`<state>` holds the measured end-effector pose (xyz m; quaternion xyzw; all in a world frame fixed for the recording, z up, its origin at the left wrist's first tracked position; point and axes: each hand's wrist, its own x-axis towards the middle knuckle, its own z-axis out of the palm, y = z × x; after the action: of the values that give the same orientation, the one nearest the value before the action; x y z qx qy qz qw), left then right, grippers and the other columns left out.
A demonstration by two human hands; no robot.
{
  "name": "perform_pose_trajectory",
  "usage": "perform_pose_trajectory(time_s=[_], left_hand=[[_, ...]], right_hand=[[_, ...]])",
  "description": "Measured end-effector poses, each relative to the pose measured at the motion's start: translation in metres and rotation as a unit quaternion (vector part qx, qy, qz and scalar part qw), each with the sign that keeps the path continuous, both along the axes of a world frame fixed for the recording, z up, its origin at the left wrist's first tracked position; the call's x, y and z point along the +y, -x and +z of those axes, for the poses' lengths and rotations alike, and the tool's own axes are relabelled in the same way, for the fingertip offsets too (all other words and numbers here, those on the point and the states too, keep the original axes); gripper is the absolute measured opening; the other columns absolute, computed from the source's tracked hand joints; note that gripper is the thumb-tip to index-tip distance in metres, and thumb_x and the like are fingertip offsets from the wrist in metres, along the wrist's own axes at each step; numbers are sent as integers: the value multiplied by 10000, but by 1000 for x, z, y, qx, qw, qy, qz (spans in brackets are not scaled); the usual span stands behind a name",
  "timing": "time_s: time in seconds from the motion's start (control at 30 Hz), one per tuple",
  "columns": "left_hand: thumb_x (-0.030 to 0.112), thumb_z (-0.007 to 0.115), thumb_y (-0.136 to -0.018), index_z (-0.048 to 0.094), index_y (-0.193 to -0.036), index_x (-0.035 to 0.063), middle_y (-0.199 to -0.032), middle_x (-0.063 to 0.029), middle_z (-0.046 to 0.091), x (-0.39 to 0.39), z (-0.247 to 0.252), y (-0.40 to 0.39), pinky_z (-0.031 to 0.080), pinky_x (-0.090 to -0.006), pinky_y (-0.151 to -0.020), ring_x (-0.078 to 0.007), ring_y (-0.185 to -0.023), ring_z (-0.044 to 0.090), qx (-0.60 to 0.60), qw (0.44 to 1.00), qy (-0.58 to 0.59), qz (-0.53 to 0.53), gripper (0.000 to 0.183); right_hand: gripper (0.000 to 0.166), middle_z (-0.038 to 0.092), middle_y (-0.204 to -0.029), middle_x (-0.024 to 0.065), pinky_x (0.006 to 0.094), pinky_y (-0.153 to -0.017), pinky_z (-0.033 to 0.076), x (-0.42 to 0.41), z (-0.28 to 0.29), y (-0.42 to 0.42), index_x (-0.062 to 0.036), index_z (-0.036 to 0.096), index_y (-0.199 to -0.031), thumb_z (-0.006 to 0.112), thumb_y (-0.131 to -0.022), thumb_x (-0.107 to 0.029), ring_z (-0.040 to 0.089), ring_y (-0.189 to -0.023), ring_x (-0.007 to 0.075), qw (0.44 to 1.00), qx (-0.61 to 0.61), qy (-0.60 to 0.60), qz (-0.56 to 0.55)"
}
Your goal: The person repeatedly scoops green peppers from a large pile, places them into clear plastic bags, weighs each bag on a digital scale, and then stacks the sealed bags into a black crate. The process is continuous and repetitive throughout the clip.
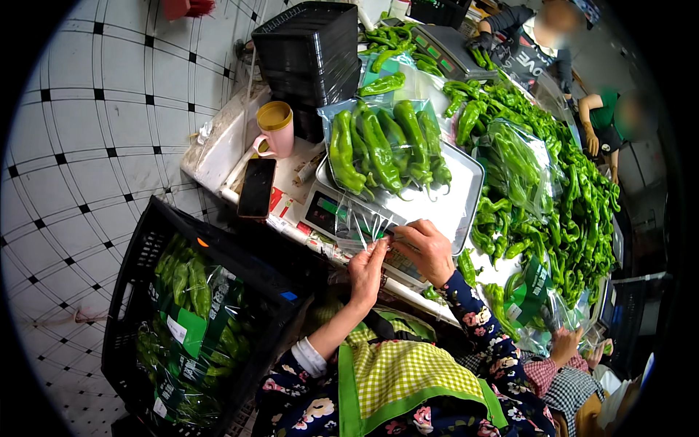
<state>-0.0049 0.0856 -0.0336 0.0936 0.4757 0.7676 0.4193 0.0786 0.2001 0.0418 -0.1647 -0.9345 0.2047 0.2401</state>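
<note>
A clear plastic bag of long green peppers (385, 145) lies on the metal pan (461, 183) of a digital scale (322, 210). Its gathered, empty end stretches over the scale's display towards me. My left hand (367, 273) pinches the edge of this plastic between thumb and fingers. Close beside it, my right hand (426, 248) has its fingertips on the same gathered plastic, its fingers bent. The contact between the fingertips is partly hidden.
Loose green peppers (579, 229) heap up at the right, with another filled bag (513, 158). A black crate (131, 295) holds bagged peppers at lower left. A phone (256, 187), a pink mug (279, 136) and stacked black trays (306, 60) stand near the left edge. Several people work around the table.
</note>
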Motion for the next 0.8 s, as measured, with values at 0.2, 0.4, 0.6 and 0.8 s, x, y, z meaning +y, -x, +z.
perform_pose_trajectory(time_s=[0.2, 0.4, 0.6, 0.8], left_hand=[[229, 576, -974, 672, -1119, -22, -982, 14, 667, -9, 7, 7, 441, -192, -757, -32, -845, 542, 43, 998, 38, -27, 305], [182, 612, -951, 685, -1042, -24, -930, 10, 656, -8, 13, 14, 444, -205, -732, -45, -815, 545, -8, 999, 39, -37, 236], [148, 645, -925, 675, -923, -22, -848, 18, 634, 5, 13, 13, 443, -208, -685, -53, -764, 550, -45, 999, 17, -7, 174], [137, 649, -905, 691, -924, -18, -863, -82, 704, 9, 17, 28, 500, -241, -716, -115, -752, 632, -60, 997, -4, 47, 162]], right_hand=[[146, 577, -812, 33, 348, -637, 485, 1, -9, 3, -127, 657, -879, 722, -753, -160, 580, -756, 243, 1000, -7, -22, 1], [123, 534, -770, 48, 364, -614, 473, 0, -12, 5, -104, 612, -814, 710, -750, -144, 560, -719, 263, 999, -4, -27, 19], [157, 525, -791, 67, 358, -617, 479, -10, -20, 0, -88, 603, -877, 696, -773, -159, 557, -715, 265, 995, -61, -51, 57], [116, 496, -820, 66, 321, -613, 496, -28, -32, -34, -58, 559, -830, 604, -751, -129, 543, -775, 226, 955, -137, -110, 241]])
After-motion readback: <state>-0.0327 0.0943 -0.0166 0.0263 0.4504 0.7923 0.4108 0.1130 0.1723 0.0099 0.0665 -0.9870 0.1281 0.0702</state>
